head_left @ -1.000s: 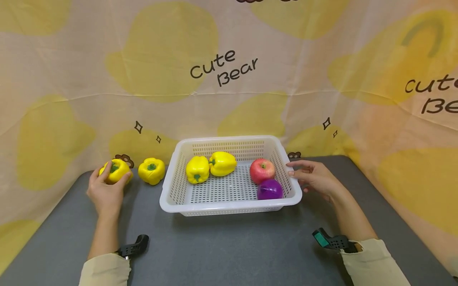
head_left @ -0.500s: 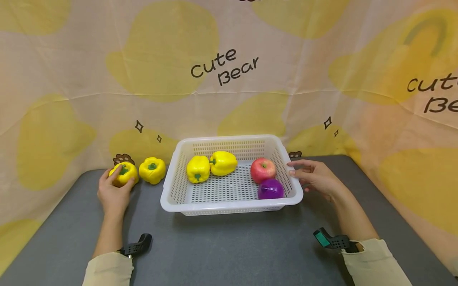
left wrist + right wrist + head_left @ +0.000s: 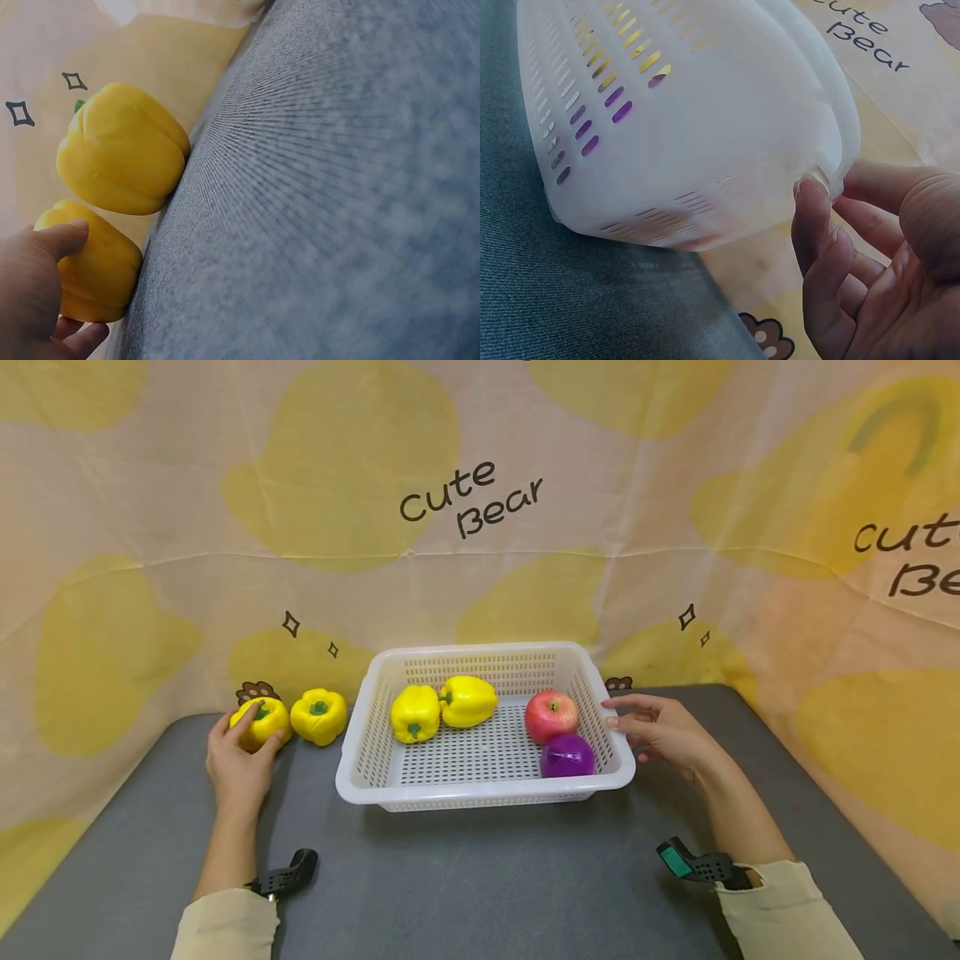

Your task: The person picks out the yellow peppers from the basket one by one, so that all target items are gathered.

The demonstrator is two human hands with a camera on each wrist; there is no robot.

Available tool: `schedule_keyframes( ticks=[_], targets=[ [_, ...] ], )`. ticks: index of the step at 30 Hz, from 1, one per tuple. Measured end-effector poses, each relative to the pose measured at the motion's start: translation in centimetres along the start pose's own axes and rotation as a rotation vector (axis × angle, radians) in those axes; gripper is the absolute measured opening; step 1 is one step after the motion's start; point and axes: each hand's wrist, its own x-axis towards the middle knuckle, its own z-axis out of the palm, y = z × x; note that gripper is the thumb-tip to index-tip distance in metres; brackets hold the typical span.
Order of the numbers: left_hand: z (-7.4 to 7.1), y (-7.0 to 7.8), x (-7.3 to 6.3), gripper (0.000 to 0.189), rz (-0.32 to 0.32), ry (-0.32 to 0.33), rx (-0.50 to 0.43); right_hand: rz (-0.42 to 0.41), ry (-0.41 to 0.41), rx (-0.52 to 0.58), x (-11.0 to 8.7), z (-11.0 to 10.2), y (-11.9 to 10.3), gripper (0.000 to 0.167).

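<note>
At the left of the head view, my left hand (image 3: 240, 768) holds a yellow bell pepper (image 3: 268, 720) with thumb and fingers around its sides. The pepper stands on the table with its green stem up. Just to its right stands a second yellow bell pepper (image 3: 318, 717); the left wrist view shows both bell peppers (image 3: 124, 150) close together. My right hand (image 3: 663, 732) pinches the right rim of a white plastic basket (image 3: 480, 795). In the right wrist view, the thumb and fingers of that hand (image 3: 885, 255) meet at the rim.
Inside the basket, two more yellow bell peppers (image 3: 415, 714) lie at the left. A red apple (image 3: 551, 717) and a purple round item (image 3: 567, 756) sit at its right end. Behind the dark grey table (image 3: 480, 885) hangs a printed cloth (image 3: 525, 602).
My left hand has moved right with its yellow bell pepper, bringing it beside the second one, and has stayed nearly still for the last half second. The right hand and basket look unmoved.
</note>
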Motion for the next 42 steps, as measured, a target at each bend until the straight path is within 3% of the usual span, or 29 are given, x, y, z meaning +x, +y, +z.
schedule_keyframes(
  ticks=[9, 23, 28, 32, 42],
  targets=[
    [0.0, 0.4, -0.1, 0.060, -0.026, 0.000, 0.019, 0.001, -0.004, 0.009, 0.0, 0.1, 0.0, 0.057],
    [-1.2, 1.2, 0.2, 0.052, -0.011, -0.003, 0.032, -0.007, -0.001, 0.004, -0.1, 0.0, 0.1, 0.056],
    [-1.7, 2.3, 0.3, 0.050, -0.024, -0.009, 0.038, -0.011, 0.001, -0.006, -0.1, 0.1, 0.0, 0.056],
    [-2.3, 3.5, 0.2, 0.048, 0.000, 0.002, 0.031, -0.014, 0.002, -0.006, 0.0, 0.0, 0.1, 0.056],
    [-3.0, 7.5, -0.6, 0.047, 0.148, 0.009, 0.012, -0.010, 0.003, 0.004, 0.1, 0.0, 0.2, 0.056]
  ],
)
